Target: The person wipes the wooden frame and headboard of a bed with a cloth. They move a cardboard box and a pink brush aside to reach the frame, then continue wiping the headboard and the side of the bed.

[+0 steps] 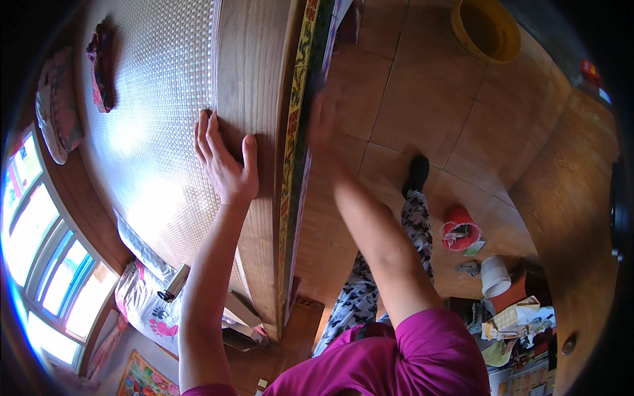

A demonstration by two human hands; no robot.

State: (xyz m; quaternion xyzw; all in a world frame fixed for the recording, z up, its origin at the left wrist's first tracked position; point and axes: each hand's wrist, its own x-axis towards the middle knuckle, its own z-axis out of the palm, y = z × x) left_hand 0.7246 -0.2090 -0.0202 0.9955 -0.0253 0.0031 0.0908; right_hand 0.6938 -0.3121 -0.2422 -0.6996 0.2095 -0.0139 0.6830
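Observation:
My left hand (224, 158) lies flat, fingers spread, on the wooden frame of a bed (254, 79), where the wood meets the woven rattan mat (158, 99). My right hand (321, 119) is blurred by motion at the bed's edge, against the patterned cloth strip (295, 119) that runs down the side. Whether it grips the cloth I cannot tell. My leg in patterned trousers (416, 224) and a dark sock (417, 173) stands on the tiled floor beside the bed.
A yellow bucket (485, 30) stands on the floor at the top right. A red container (460, 228), a white cup (495, 276) and clutter sit lower right. Folded cloths (99, 63) lie on the mat's far side. Windows (39, 251) curve at the left.

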